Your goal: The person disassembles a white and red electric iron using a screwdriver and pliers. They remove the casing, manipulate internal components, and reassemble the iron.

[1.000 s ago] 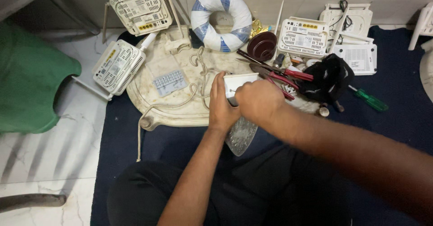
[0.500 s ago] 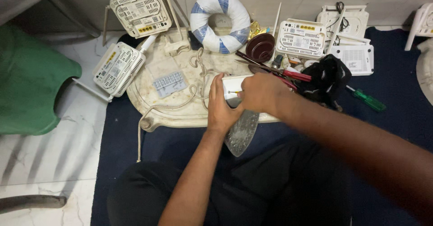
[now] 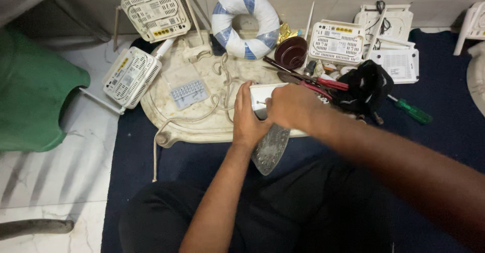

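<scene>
A white box-shaped device point(image 3: 258, 97) is held between both hands above the near edge of the cream-coloured tray point(image 3: 166, 112). The left hand point(image 3: 248, 119) is closed around the device's left end, the fingers curled over its top and the thumb lying along its side. The right hand point(image 3: 292, 106) is laid over the device's right part and covers most of it; its fingers are bent down onto the casing, but whether anything besides the casing is pinched in them cannot be told.

Of the device only a small part is shown: a white plastic face with a dark spot, perhaps a screw hole, just beside the right hand's fingertips. Directly below the hands a grey, pointed metal plate point(image 3: 270, 149) with a dotted surface is seen, projecting past the tray's near edge toward the person's lap; whether it is joined to the device cannot be told.

On the tray a pale cord point(image 3: 192, 119) is looped, and a small pale keypad-like panel point(image 3: 186, 87) is lying left of the hands. Beyond the tray's far edge a white-and-blue ring point(image 3: 245, 23) is placed, with a dark red bowl point(image 3: 291, 52) to its right. Red-handled pliers point(image 3: 323, 83) are lying at the tray's right edge, just beyond the right hand.
</scene>
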